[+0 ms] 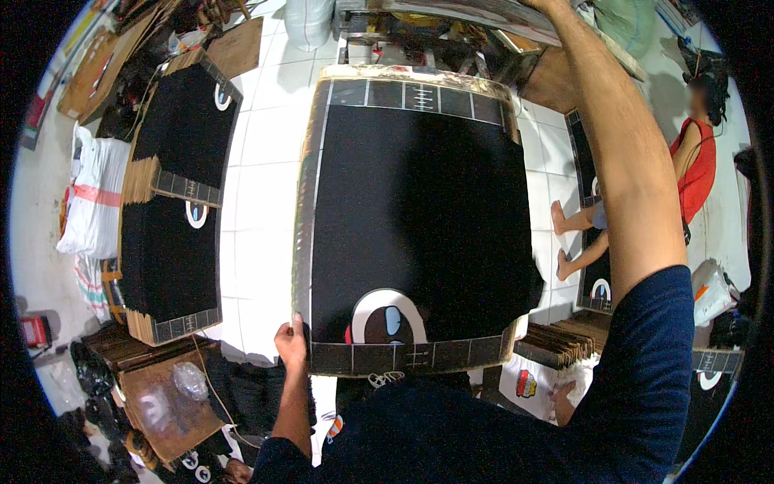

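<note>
In front of me a large board (334, 234) carries black fabric (459, 202), with strips of dark squares along its far and near ends. A white, dark and pale blue oval print (389, 317) shows near its close end. My left hand (292, 344) is closed at the board's near left edge, its thumb along the rim; its other fingers are mostly hidden. My right arm stretches far forward, and my right hand (547, 4) is at a long framed panel (492, 18) beyond the board. The picture's upper edge cuts this hand off, so its fingers do not show.
Stacks of similar black-covered boards (173, 258) stand on the left, with a white sack (95, 194) beside them. More boards (592, 161) are on the right, near a person in red (695, 181) with bare feet on the white tiles. A cardboard box (165, 407) lies at lower left.
</note>
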Demonstrator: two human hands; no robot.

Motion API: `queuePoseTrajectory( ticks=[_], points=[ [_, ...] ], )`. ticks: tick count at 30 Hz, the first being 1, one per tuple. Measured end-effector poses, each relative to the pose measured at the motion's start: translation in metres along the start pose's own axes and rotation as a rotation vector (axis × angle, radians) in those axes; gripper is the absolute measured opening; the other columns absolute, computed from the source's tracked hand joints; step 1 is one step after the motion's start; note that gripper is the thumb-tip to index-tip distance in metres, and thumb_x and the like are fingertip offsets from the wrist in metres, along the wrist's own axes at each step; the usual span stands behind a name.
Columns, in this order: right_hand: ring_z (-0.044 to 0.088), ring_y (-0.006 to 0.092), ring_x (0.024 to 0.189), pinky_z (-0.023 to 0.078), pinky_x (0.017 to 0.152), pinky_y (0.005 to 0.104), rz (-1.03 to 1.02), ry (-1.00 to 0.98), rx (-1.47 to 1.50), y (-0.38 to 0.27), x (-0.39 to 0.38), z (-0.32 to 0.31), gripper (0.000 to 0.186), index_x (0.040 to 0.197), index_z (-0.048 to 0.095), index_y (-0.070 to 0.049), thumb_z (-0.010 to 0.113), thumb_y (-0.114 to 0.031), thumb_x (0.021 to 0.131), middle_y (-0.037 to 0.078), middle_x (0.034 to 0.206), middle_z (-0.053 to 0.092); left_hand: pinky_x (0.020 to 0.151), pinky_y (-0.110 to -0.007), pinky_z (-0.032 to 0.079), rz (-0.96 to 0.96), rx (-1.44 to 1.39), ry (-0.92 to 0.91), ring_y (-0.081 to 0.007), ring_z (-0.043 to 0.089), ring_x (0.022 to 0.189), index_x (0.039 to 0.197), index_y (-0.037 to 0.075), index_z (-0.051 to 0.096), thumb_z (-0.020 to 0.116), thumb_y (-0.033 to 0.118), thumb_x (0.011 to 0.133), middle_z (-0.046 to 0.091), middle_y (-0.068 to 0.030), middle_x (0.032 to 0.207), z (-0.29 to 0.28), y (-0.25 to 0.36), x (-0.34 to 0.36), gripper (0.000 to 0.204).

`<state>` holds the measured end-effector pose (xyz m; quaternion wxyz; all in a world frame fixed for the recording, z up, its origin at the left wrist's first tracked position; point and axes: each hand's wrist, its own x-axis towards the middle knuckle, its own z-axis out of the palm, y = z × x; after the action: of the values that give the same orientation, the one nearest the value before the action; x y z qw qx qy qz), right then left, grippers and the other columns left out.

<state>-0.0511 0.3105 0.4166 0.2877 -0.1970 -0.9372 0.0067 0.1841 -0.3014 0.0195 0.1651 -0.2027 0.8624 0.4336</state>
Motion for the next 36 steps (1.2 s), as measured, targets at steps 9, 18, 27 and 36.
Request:
queuePoseTrajectory(
  ticks=[9,18,27,36],
  points=[
    [0.074,0.0369,0.098,0.057,0.088,0.0466,-0.001,-0.005,0.006,0.005,0.018,-0.003,0.084,0.109,0.081,-0.014,0.064,-0.088,0.072,0.022,0.101,0.077,0.072,-0.045,0.053,0.222,0.464,-0.101,-0.0348,0.067,0.074,0.091,-0.003,0.062,0.093,0.048,0.070,0.068,-0.0200,0.079,-0.013,0.017,-0.017,0.063],
    [0.073,0.0400,0.102,0.057,0.092,0.0461,0.020,-0.008,-0.027,0.012,0.034,-0.006,0.096,0.109,0.078,-0.004,0.062,-0.091,0.070,0.026,0.105,0.075,0.072,-0.048,0.053,0.256,0.423,-0.087,-0.0395,0.069,0.076,0.089,-0.006,0.061,0.091,0.048,0.071,0.069,-0.0234,0.080,-0.004,0.043,-0.019,0.064],
    [0.070,0.0382,0.113,0.054,0.098,0.0444,0.000,-0.016,0.019,0.013,0.048,-0.009,0.095,0.119,0.076,-0.005,0.064,-0.087,0.072,0.024,0.120,0.073,0.088,-0.050,0.054,0.145,0.510,-0.085,-0.0442,0.069,0.098,0.124,-0.004,0.048,0.094,0.049,0.070,0.069,-0.0278,0.106,0.008,0.034,-0.001,0.089],
    [0.074,0.0367,0.102,0.058,0.092,0.0449,0.012,-0.025,-0.014,0.008,0.034,-0.012,0.091,0.113,0.080,-0.012,0.062,-0.090,0.070,0.022,0.109,0.076,0.099,-0.046,0.049,0.287,0.503,-0.030,-0.0412,0.061,0.115,0.118,-0.007,0.060,0.084,0.059,0.078,0.064,-0.0271,0.117,0.021,0.056,0.024,0.081]
  ],
)
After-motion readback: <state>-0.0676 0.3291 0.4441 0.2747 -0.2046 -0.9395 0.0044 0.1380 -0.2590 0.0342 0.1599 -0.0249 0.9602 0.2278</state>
